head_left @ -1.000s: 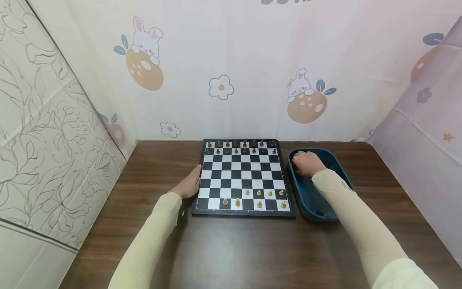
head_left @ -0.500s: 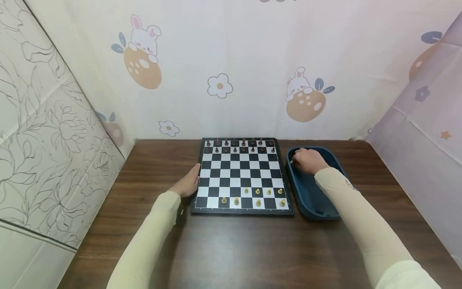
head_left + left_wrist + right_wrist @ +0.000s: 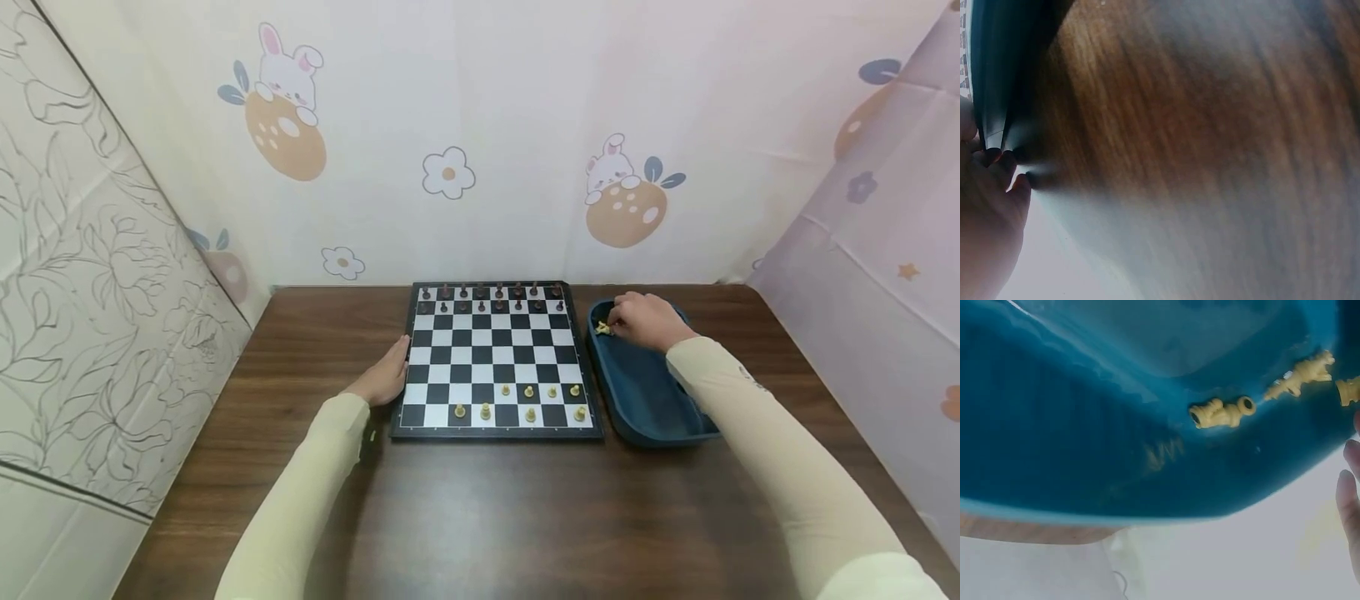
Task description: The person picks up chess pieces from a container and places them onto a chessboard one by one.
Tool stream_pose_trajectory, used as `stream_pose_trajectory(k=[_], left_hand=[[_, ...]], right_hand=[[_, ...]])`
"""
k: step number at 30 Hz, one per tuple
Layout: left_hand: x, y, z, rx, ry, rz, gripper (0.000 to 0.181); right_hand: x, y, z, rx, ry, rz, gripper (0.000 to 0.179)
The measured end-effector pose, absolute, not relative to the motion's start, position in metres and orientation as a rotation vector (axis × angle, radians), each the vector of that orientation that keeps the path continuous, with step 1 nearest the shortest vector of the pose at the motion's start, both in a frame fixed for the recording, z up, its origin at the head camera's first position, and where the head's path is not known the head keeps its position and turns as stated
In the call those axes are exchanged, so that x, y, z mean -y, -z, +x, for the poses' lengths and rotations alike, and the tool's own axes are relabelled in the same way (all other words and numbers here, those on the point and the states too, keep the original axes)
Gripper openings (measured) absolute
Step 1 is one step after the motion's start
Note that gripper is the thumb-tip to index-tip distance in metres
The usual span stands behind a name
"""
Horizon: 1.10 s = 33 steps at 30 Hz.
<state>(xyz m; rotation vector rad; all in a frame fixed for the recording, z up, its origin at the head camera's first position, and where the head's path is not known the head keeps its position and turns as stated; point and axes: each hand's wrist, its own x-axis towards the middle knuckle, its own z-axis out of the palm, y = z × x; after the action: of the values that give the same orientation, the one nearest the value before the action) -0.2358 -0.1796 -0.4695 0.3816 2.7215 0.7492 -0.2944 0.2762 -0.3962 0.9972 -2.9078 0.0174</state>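
A black-and-white chessboard [image 3: 480,342] lies on the table, dark red chess pieces [image 3: 481,292] in two rows at its far end. Several pale yellow pieces [image 3: 529,392] stand on the near rows, mostly toward the right. My left hand [image 3: 386,372] rests with extended fingers against the board's left edge; in the left wrist view, its fingertips [image 3: 1007,164] touch that edge. Over the far left part of the blue tray [image 3: 651,435] is my right hand [image 3: 648,320], fingers bent downward. Yellow pieces [image 3: 1219,414] lie in the tray; another piece [image 3: 1349,392] sits by my right fingers, whether pinched is unclear.
The brown wooden table [image 3: 480,517] extends in front of the board and to both sides. A patterned curtain [image 3: 517,117] hangs along the table's back edge. On the left stands a panel [image 3: 112,250] with line-drawn flowers.
My right hand has shifted slightly within the tray's far end, uncovering yellow pieces at its left corner. My left hand stays at the board's edge. The head view has shifted slightly.
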Motion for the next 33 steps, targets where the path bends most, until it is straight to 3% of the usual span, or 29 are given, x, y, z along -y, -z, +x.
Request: stream_pose_trajectory(k=[16,33], left_hand=[[0.179,0.469,-0.236,-2.732,-0.741,0.409,0.055],[0.179,0.471,-0.235,-2.722,-0.741,0.397,0.055]], right_hand=[[-0.256,0.362,-0.270,2.842,-0.012,1.040,0.005],[-0.221,0.355,-0.239,2.787,-0.053,1.209,0.005]])
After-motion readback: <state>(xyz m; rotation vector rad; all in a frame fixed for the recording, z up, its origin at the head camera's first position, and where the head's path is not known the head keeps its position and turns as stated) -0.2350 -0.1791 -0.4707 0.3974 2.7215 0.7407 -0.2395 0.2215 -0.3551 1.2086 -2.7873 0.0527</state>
